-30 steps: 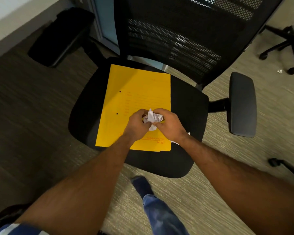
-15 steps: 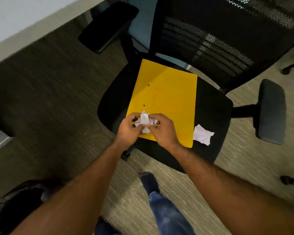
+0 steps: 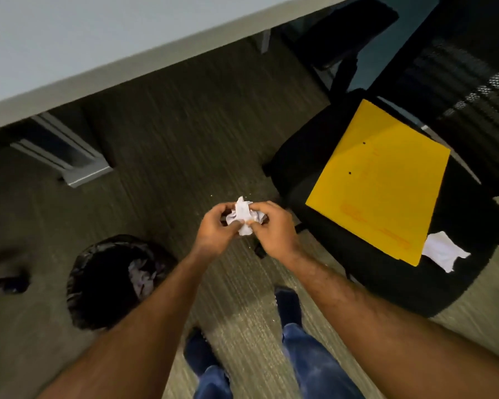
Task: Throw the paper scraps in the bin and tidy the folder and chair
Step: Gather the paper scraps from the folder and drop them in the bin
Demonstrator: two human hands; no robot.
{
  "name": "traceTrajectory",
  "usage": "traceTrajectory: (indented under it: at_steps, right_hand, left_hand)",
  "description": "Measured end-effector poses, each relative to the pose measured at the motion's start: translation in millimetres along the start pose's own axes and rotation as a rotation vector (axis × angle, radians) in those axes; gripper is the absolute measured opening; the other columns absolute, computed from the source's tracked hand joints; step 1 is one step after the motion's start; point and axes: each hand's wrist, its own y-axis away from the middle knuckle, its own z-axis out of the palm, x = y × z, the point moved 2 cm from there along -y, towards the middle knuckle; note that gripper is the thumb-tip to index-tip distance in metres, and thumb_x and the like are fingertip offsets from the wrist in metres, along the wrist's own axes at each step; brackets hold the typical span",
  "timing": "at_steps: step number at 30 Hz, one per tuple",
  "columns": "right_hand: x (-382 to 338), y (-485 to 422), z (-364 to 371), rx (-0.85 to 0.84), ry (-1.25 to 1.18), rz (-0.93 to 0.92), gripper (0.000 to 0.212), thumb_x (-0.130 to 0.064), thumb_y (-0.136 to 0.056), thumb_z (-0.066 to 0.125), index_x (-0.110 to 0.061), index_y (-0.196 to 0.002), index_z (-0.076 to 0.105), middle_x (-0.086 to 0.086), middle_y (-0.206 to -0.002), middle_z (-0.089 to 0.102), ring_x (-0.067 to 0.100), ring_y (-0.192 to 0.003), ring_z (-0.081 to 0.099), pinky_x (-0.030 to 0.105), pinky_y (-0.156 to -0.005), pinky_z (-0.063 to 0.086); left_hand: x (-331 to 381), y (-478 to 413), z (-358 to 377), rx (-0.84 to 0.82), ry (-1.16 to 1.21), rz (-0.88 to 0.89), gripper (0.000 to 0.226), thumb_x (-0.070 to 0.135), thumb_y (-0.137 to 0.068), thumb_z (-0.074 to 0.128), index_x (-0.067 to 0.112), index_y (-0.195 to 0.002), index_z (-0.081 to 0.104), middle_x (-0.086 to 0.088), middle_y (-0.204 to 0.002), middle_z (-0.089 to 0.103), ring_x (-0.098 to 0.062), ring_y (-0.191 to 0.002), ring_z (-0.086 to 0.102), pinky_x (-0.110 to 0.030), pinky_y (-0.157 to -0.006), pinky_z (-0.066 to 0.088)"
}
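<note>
Both hands hold a crumpled white paper scrap (image 3: 243, 215) over the carpet, my left hand (image 3: 217, 229) on its left side and my right hand (image 3: 272, 228) on its right. A round bin (image 3: 104, 280) lined with a black bag stands on the floor at the lower left of my hands. To the right, a yellow folder (image 3: 383, 182) lies flat on the seat of a black office chair (image 3: 308, 156). A second white paper scrap (image 3: 443, 250) lies on the seat at the folder's near right corner.
A pale desk top (image 3: 98, 44) runs across the upper left, with a grey desk leg (image 3: 69, 159) beneath it. The chair's mesh backrest (image 3: 470, 90) and left armrest (image 3: 337, 27) are at the upper right. My feet (image 3: 288, 306) stand on the carpet.
The view and both hands have swung left, away from the chair seat, carrying the crumpled scrap out over the carpet. The bin has come into view at the lower left.
</note>
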Motion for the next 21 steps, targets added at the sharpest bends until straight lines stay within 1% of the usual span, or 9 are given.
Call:
traceTrajectory:
  at_steps: [2, 6, 9, 11, 14, 15, 19, 20, 21]
  right_hand:
    - [-13.3, 5.2, 31.8, -0.064, -0.002, -0.017, 0.035, 0.002, -0.076, 0.07, -0.008, -0.109, 0.07, -0.002, -0.101, 0.066, 0.0, -0.089, 0.06, 0.004, -0.077, 0.044]
    - [-41.0, 20.6, 98.1, -0.195, 0.034, -0.055, 0.033, 0.002, -0.076, 0.07, -0.006, -0.108, 0.069, 0.008, -0.103, 0.069, 0.015, -0.093, 0.064, 0.018, -0.081, 0.049]
    - [-59.5, 33.9, 148.8, -0.295, 0.073, -0.053, 0.03, -0.002, -0.078, 0.071, -0.003, -0.108, 0.068, 0.014, -0.102, 0.071, 0.026, -0.094, 0.066, 0.035, -0.083, 0.053]
    - [-67.4, 43.5, 182.0, -0.361, 0.073, -0.04, 0.033, -0.004, -0.079, 0.071, -0.003, -0.112, 0.067, 0.015, -0.107, 0.072, 0.026, -0.098, 0.068, 0.03, -0.085, 0.052]
    - [-76.5, 55.6, 227.8, -0.467, 0.095, -0.031, 0.035, -0.008, -0.08, 0.072, -0.011, -0.115, 0.067, 0.008, -0.108, 0.073, 0.019, -0.097, 0.069, 0.016, -0.076, 0.046]
    - [-79.2, 58.8, 241.4, -0.501, 0.107, -0.023, 0.036, -0.01, -0.08, 0.073, -0.014, -0.115, 0.067, 0.006, -0.107, 0.074, 0.018, -0.095, 0.068, 0.015, -0.073, 0.044]
    - [-85.0, 67.1, 287.9, -0.585, 0.138, 0.002, 0.038, -0.008, -0.08, 0.071, -0.013, -0.118, 0.065, 0.008, -0.113, 0.072, 0.022, -0.102, 0.066, 0.013, -0.074, 0.04]
    - [-86.0, 68.2, 296.2, -0.604, 0.157, -0.013, 0.039, -0.01, -0.08, 0.072, -0.014, -0.118, 0.065, 0.007, -0.115, 0.071, 0.023, -0.103, 0.066, 0.014, -0.076, 0.041]
    - [-86.7, 68.8, 303.0, -0.626, 0.182, -0.037, 0.04, -0.012, -0.08, 0.073, -0.015, -0.119, 0.064, 0.007, -0.116, 0.07, 0.023, -0.104, 0.065, 0.015, -0.078, 0.041]
  left_hand:
    - [-17.4, 11.3, -30.3, 0.054, 0.009, -0.032, 0.025, 0.001, -0.083, 0.068, 0.016, -0.103, 0.064, -0.001, -0.094, 0.069, -0.01, -0.081, 0.065, -0.026, -0.075, 0.055]
    - [-59.6, 40.4, -90.1, 0.152, 0.079, -0.143, 0.025, 0.006, -0.083, 0.07, 0.01, -0.108, 0.067, -0.008, -0.096, 0.073, -0.02, -0.087, 0.069, -0.027, -0.065, 0.059]
    - [-88.6, 62.1, -132.1, 0.251, 0.054, -0.222, 0.027, 0.013, -0.08, 0.073, 0.01, -0.107, 0.067, -0.011, -0.098, 0.073, -0.026, -0.094, 0.071, -0.043, -0.08, 0.06]
    - [-105.7, 76.4, -156.5, 0.308, 0.034, -0.26, 0.026, 0.015, -0.08, 0.074, 0.011, -0.104, 0.068, -0.009, -0.095, 0.074, -0.024, -0.092, 0.071, -0.04, -0.08, 0.06]
    - [-127.9, 98.7, -189.0, 0.399, -0.017, -0.277, 0.022, 0.018, -0.08, 0.075, 0.02, -0.099, 0.065, 0.012, -0.083, 0.068, -0.007, -0.079, 0.065, -0.006, -0.061, 0.047]
    - [-134.1, 105.2, -197.6, 0.42, -0.018, -0.284, 0.024, 0.019, -0.079, 0.076, 0.023, -0.1, 0.064, 0.018, -0.081, 0.064, 0.002, -0.075, 0.061, -0.001, -0.053, 0.042]
    - [-157.3, 122.7, -228.0, 0.484, -0.052, -0.334, 0.02, 0.026, -0.077, 0.077, 0.033, -0.087, 0.061, 0.018, -0.077, 0.064, 0.009, -0.062, 0.059, -0.004, -0.052, 0.043]
    - [-162.1, 125.5, -234.3, 0.486, -0.072, -0.343, 0.017, 0.027, -0.078, 0.076, 0.031, -0.091, 0.065, 0.012, -0.083, 0.069, 0.005, -0.069, 0.063, -0.013, -0.061, 0.051]
    - [-166.8, 127.9, -239.2, 0.479, -0.083, -0.352, 0.023, 0.026, -0.079, 0.074, 0.029, -0.101, 0.068, 0.005, -0.094, 0.073, -0.007, -0.08, 0.069, -0.024, -0.072, 0.057]
